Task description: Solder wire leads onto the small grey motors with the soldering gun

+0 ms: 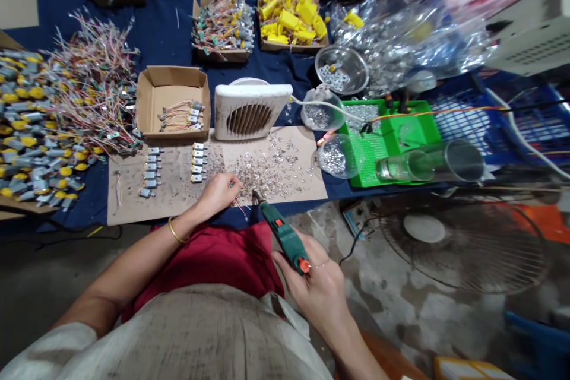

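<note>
My right hand [320, 273] is closed around a green soldering gun [285, 234] with orange buttons. Its dark tip points away from me, over the cardboard sheet [307, 157]. My left hand [219, 195], with a bangle at the wrist, is pinched on thin wires [240, 209] just left of that tip. Red and white wire ends hang below the fingers; whatever is between the fingertips is mostly hidden. On the sheet, small silver motors [198, 161] stand in a column, with a second column of motors [152, 167] farther left. Tiny metal bits [267, 169] lie scattered near the tip.
A white fume fan [252, 111] stands behind the sheet. Left are a box with wired parts [173, 80] and a heap of motors and wires [93, 83]. Right are tubs of metal bits [333, 157] and a green basket [367, 151]. A floor fan [463, 249] stands below.
</note>
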Motion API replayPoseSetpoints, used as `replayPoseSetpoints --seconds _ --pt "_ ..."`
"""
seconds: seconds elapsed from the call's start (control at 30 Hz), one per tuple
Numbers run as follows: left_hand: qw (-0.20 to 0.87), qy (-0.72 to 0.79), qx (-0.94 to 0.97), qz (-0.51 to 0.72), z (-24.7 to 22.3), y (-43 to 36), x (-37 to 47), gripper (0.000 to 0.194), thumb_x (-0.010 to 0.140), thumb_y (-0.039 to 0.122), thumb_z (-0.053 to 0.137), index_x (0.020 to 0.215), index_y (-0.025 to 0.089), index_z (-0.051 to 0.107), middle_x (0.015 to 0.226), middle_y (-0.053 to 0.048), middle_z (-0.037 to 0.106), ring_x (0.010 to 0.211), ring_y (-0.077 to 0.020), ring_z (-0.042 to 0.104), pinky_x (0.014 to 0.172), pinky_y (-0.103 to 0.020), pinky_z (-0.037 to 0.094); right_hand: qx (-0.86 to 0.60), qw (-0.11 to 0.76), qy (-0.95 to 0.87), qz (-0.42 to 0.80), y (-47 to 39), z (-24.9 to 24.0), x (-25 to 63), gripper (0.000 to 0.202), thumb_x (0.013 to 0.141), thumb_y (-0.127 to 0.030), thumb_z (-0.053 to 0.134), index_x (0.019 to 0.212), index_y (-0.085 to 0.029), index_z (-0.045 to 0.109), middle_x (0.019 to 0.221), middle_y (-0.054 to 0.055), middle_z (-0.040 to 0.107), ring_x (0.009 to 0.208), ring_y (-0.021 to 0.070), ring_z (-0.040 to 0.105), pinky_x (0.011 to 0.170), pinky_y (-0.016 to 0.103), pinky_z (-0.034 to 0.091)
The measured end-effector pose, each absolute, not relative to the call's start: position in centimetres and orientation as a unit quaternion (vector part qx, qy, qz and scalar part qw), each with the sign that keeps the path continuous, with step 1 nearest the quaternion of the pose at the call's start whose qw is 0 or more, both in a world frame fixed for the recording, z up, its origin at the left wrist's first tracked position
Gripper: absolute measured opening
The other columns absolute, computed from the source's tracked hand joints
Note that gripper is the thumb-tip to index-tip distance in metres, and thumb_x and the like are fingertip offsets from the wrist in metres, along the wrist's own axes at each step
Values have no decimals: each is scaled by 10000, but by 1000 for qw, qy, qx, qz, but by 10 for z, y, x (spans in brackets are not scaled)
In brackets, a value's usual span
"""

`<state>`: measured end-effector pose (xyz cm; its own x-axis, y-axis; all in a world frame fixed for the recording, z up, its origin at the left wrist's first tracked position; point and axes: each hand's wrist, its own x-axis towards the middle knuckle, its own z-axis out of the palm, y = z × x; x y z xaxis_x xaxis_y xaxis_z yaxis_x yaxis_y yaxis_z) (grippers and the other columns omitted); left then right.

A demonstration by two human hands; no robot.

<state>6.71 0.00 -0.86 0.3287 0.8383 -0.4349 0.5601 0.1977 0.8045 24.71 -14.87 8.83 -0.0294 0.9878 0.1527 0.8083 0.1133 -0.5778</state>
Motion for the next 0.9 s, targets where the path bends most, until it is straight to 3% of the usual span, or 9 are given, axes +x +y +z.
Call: replayPoseSetpoints --seconds 0.27,0.43,0.9 --pt "554 558 602 138 -12 -1 67 234 852 307 525 699 159 622 451 31 578 428 -118 577 513 -204 425 -678 285 -673 74 -169 99 256 179 897 -346 593 975 -206 673 855 85 739 738 220 715 661 310 576" --pt "544 561 608 139 -15 -1 67 235 851 310 522 710 155 630 446 31 575 436 -123 590 516 -205 432 -724 277 -623 104 -175 98 257 271 911 -400 560 766 -200 670 620 41 662 586 183 659 541 263 510" --pt "540 562 611 138 -16 -1 67 226 844 320 533 714 158 622 467 29 591 432 -117 589 523 -208 449 -748 293 -583 118 -179 90 266 324 898 -451 561 731 -203 685 518 30 611 535 191 636 507 268 494"
